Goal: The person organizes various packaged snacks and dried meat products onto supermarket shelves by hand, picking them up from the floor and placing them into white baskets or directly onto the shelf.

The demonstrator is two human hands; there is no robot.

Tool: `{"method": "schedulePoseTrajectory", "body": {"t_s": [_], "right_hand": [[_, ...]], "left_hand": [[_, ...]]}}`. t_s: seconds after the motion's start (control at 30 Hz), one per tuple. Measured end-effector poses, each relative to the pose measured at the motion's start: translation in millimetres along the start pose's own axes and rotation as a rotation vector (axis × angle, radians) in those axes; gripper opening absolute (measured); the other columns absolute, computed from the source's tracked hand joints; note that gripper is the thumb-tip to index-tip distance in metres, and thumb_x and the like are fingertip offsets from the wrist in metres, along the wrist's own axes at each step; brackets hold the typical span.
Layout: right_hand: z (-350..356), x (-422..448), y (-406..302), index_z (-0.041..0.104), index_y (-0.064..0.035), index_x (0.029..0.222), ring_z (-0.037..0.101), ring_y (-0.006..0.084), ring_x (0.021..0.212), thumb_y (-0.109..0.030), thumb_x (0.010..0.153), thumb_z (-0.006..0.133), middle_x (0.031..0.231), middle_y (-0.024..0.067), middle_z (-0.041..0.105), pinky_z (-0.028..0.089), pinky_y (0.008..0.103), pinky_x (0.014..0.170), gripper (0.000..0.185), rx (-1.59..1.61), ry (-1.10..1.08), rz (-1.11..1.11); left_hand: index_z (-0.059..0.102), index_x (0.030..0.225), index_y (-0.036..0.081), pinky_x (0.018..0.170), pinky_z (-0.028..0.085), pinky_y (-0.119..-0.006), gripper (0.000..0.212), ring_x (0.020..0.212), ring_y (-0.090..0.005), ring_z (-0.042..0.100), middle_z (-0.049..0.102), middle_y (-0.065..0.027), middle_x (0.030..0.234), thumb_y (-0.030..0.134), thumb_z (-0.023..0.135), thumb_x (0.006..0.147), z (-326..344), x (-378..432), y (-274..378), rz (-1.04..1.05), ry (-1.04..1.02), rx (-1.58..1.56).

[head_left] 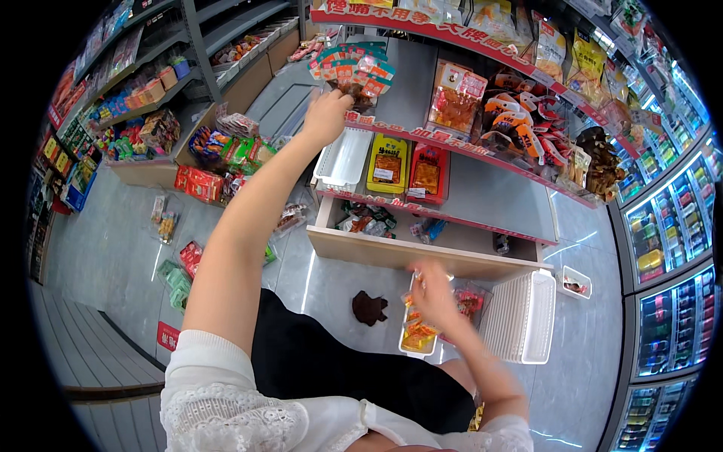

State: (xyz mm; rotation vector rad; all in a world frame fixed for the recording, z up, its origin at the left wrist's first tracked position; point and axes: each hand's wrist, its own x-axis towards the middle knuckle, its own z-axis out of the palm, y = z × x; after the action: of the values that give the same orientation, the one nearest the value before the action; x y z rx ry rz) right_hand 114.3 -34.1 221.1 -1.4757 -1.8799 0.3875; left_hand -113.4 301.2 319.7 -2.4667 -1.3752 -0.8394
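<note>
My left hand point(327, 116) reaches up to the left end of the middle shelf. Its fingers touch the lower front of a bunch of snack packets point(355, 70) with teal and orange tops; whether they grip anything is hidden. Down by the open drawer point(390, 251), my right hand point(432, 291) is blurred over a narrow white plastic basket point(417, 351). Small orange and yellow snack packets point(419, 332) lie in this basket on the floor. I cannot tell whether the right fingers hold one of them.
A stack of white baskets point(514, 316) lies on its side at right. The lower shelf carries a white basket point(343, 161), a yellow snack box point(387, 164) and a red one point(428, 172). A dark brown item point(369, 308) and loose snack packs point(197, 183) lie on the floor.
</note>
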Motion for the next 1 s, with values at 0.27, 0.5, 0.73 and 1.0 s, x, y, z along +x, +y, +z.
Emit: {"method": "schedulePoseTrajectory", "body": {"t_s": [0.27,0.5,0.73,1.0], "right_hand": [[-80.9,241.4,27.5,0.055,-0.0034,0.112,0.052,0.0322,0.107,-0.012,0.079,0.058,0.109,0.0159,0.057,0.043,0.0418,0.092,0.035,-0.616,0.377,-0.179],[-60.2,245.9,44.0,0.055,-0.0032,0.108,0.054,0.0287,0.103,-0.03,0.076,0.067,0.102,0.0125,0.058,0.037,0.042,0.099,0.043,-0.798,0.287,-0.087],[-53.6,243.6,48.0,0.052,-0.0036,0.116,0.051,0.0287,0.106,-0.022,0.072,0.066,0.104,0.0126,0.054,0.032,0.0416,0.105,0.049,-0.857,0.307,-0.063],[-53.2,248.4,40.3,0.049,-0.0038,0.121,0.049,0.0269,0.11,-0.015,0.072,0.062,0.108,0.0119,0.054,0.029,0.0403,0.107,0.052,-0.868,0.266,-0.024]], "left_hand": [[0.051,0.111,0.002,0.097,0.038,-0.043,0.04,0.112,-0.0368,0.048,0.054,-0.0169,0.107,-0.007,0.051,0.073,12.6,-3.7,1.4,0.11,0.001,-0.072],[0.047,0.119,-0.001,0.099,0.037,-0.044,0.044,0.113,-0.039,0.045,0.052,-0.0204,0.115,-0.002,0.054,0.076,17.0,-11.9,-8.8,0.192,0.077,-0.118],[0.046,0.122,-0.001,0.1,0.037,-0.044,0.047,0.116,-0.0387,0.043,0.049,-0.0198,0.12,-0.002,0.056,0.076,10.9,-13.9,-13.8,0.231,0.053,-0.176],[0.049,0.122,0.003,0.101,0.036,-0.046,0.052,0.12,-0.0395,0.042,0.045,-0.0201,0.124,-0.007,0.052,0.071,10.7,-49.8,26.3,0.19,0.373,-0.093]]}}
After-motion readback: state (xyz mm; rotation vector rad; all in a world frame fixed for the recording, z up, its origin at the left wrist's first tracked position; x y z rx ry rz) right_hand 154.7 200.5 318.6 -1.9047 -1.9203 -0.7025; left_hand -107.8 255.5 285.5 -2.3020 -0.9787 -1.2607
